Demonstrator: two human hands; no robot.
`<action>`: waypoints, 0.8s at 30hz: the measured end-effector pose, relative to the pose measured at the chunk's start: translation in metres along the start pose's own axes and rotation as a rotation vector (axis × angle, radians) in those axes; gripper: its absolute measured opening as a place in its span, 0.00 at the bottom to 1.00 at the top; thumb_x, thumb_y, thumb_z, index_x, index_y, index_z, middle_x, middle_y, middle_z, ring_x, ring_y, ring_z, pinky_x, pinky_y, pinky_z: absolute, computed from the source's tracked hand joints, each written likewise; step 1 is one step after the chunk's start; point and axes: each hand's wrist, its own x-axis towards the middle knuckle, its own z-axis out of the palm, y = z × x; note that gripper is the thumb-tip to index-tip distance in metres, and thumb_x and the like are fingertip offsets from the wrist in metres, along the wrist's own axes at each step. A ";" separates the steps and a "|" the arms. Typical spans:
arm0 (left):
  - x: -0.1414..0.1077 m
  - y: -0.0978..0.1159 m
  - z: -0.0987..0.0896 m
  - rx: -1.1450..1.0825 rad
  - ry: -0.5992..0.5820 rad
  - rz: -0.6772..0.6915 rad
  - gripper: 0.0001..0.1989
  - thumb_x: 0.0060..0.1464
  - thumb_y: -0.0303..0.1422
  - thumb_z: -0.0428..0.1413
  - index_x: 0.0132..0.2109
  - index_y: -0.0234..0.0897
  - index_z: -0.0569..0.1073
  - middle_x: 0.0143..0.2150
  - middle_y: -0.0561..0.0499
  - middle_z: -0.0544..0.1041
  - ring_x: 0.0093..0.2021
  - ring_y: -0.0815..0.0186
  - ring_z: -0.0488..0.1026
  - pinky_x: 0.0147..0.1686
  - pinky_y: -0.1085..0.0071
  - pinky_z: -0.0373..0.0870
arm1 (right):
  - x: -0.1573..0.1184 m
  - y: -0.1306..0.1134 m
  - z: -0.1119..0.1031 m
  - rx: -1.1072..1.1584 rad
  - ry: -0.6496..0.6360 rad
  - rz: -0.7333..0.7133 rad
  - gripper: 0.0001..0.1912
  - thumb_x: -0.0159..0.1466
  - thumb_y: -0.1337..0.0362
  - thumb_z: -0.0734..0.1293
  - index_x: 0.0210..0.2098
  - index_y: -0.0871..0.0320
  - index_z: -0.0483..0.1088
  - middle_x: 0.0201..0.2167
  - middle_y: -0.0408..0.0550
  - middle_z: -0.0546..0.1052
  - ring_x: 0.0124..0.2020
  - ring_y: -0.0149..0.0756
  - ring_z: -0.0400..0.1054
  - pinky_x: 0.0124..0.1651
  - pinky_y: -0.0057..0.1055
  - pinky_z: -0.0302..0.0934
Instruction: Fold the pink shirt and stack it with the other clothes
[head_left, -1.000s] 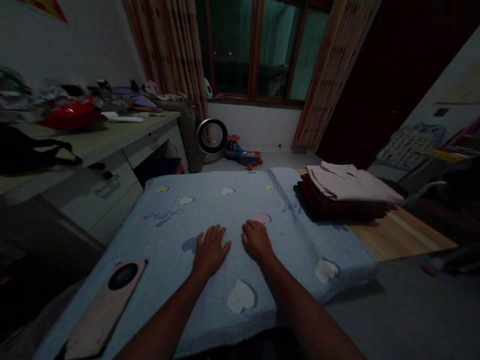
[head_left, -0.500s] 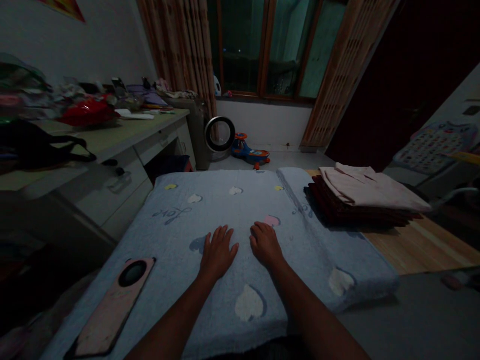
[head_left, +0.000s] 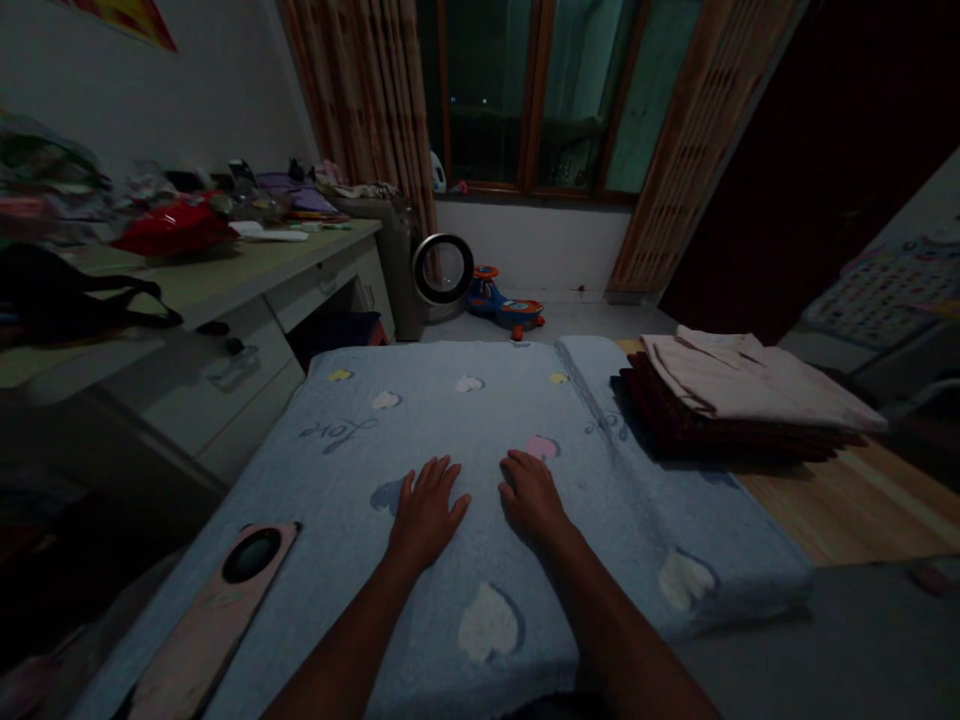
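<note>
My left hand [head_left: 427, 512] rests palm down on a light blue cloth [head_left: 480, 420] printed with hearts and lettering. Its fingers are spread, and nothing is in it. To its right, my right hand [head_left: 534, 497] also lies palm down on the cloth, beside a pink heart print. The fingers there are slightly bent with nothing visible in them; their tips are partly hidden. A pink phone [head_left: 217, 625] with a large round black camera ring lies on the cloth, left of my left forearm.
Folded clothes [head_left: 750, 385], light pink over dark red, are stacked at the right on a wooden tabletop [head_left: 832, 510]. A cluttered desk [head_left: 277, 265] runs along the left. On the floor beyond stand a washing machine with its door open [head_left: 442, 235] and a blue ride-on toy [head_left: 506, 300].
The view has shifted slightly. My left hand appears a little further left, while my right hand stays almost in place. Nothing has been picked up.
</note>
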 end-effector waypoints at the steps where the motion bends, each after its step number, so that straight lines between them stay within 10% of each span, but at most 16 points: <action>1: 0.000 0.000 0.000 -0.003 -0.007 -0.001 0.25 0.64 0.42 0.46 0.64 0.39 0.64 0.69 0.45 0.60 0.69 0.54 0.53 0.66 0.48 0.45 | -0.001 0.003 -0.009 0.012 -0.068 0.001 0.21 0.61 0.63 0.65 0.54 0.58 0.69 0.61 0.55 0.67 0.62 0.45 0.59 0.64 0.41 0.50; 4: 0.000 -0.002 0.000 -0.009 -0.023 0.001 0.25 0.64 0.42 0.46 0.64 0.38 0.64 0.69 0.44 0.60 0.70 0.54 0.53 0.66 0.48 0.45 | -0.004 0.017 -0.052 0.071 -0.215 0.036 0.17 0.62 0.61 0.64 0.50 0.59 0.72 0.50 0.55 0.76 0.51 0.43 0.70 0.54 0.37 0.61; 9: 0.001 -0.004 0.002 -0.015 -0.025 0.003 0.25 0.64 0.42 0.46 0.64 0.39 0.64 0.69 0.44 0.60 0.69 0.54 0.53 0.66 0.48 0.46 | -0.004 0.066 -0.167 -0.073 0.264 0.077 0.20 0.65 0.57 0.59 0.52 0.58 0.71 0.52 0.55 0.75 0.52 0.44 0.69 0.56 0.38 0.60; 14: 0.002 -0.005 0.002 -0.005 -0.021 0.008 0.25 0.63 0.41 0.47 0.64 0.37 0.65 0.68 0.43 0.61 0.69 0.54 0.54 0.66 0.49 0.46 | 0.020 0.136 -0.259 -0.519 0.492 0.422 0.23 0.63 0.56 0.61 0.52 0.63 0.71 0.53 0.63 0.72 0.54 0.54 0.65 0.54 0.47 0.58; 24: 0.002 -0.004 0.001 0.009 -0.028 0.001 0.25 0.63 0.42 0.46 0.63 0.39 0.65 0.68 0.44 0.62 0.69 0.54 0.55 0.66 0.49 0.47 | 0.070 0.232 -0.280 -0.543 0.278 0.727 0.23 0.61 0.55 0.63 0.52 0.58 0.68 0.49 0.62 0.72 0.52 0.56 0.62 0.50 0.53 0.54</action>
